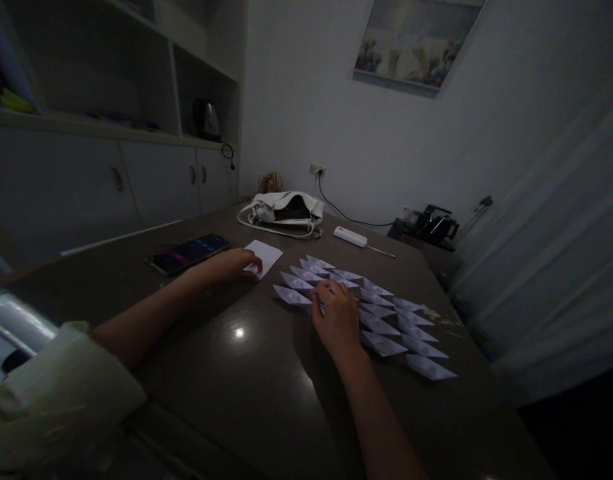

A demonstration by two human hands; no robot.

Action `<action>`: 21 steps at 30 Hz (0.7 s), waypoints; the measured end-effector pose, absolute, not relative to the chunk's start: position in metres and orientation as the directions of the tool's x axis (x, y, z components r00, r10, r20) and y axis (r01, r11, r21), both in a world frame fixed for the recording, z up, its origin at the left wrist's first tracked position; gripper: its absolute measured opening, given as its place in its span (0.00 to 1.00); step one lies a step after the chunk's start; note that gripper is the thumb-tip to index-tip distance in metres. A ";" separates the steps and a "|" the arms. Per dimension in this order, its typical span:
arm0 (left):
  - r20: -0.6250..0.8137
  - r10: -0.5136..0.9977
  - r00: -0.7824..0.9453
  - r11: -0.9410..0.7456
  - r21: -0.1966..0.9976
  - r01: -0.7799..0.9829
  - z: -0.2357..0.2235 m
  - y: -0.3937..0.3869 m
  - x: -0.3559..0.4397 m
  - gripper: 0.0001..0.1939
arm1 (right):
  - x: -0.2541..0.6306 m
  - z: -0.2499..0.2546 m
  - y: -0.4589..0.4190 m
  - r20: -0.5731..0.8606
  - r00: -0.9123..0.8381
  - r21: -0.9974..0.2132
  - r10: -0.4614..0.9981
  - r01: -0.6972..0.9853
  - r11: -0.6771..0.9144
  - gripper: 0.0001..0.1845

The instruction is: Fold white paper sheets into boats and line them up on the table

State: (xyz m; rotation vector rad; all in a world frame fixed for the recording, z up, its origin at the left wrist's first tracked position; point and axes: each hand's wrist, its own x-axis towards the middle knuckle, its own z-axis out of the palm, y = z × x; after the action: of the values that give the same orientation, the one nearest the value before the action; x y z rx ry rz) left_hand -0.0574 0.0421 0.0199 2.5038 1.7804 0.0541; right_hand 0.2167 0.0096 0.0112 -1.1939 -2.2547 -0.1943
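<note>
My left hand [240,264] rests on a small stack of white paper [267,253], its fingers curled over the near edge and closed on a sheet. Among rows of folded paper boats [381,343] is my right hand [337,313]. Its fingers are bent together around a paper boat [322,309] in the front row, mostly hidden beneath the hand. Several boats stand close together in slanting columns to the right of and behind this hand.
A smartphone [190,253] with its screen lit lies left of the paper. Farther back sit a white handbag [286,200] and a white power bank [350,237] with a short cable. Small scraps [436,313] lie near the right table edge. An electric kettle [206,120] stands on a shelf.
</note>
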 end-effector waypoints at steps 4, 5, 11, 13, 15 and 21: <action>-0.009 0.942 0.335 -0.334 0.076 0.940 0.021 0.041 -0.058 0.15 | 0.217 0.010 0.011 0.561 -0.433 -0.136 0.705 0.793 0.594 0.07; -0.006 0.941 0.337 -0.336 0.076 0.939 0.020 0.041 -0.059 0.15 | 0.217 0.010 0.011 0.564 -0.432 -0.135 0.704 0.793 0.594 0.07; 0.003 0.939 0.345 -0.344 0.078 0.936 0.017 0.043 -0.062 0.15 | 0.216 0.010 0.011 0.569 -0.431 -0.137 0.700 0.790 0.597 0.07; 0.001 0.935 0.354 -0.353 0.076 0.933 0.016 0.045 -0.063 0.15 | 0.216 0.010 0.011 0.565 -0.429 -0.138 0.704 0.793 0.594 0.07; 0.003 0.933 0.361 -0.360 0.074 0.930 0.015 0.046 -0.064 0.15 | 0.216 0.011 0.010 0.560 -0.428 -0.138 0.710 0.796 0.589 0.07; 0.015 0.931 0.366 -0.366 0.073 0.928 0.012 0.046 -0.065 0.15 | 0.216 0.010 0.010 0.552 -0.430 -0.134 0.714 0.800 0.585 0.07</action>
State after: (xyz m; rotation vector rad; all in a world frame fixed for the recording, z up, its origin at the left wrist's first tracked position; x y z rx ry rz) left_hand -0.0650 0.0463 0.0122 2.5528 1.7385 0.0824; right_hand 0.2164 0.0105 0.0101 -1.1995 -2.2495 -0.1979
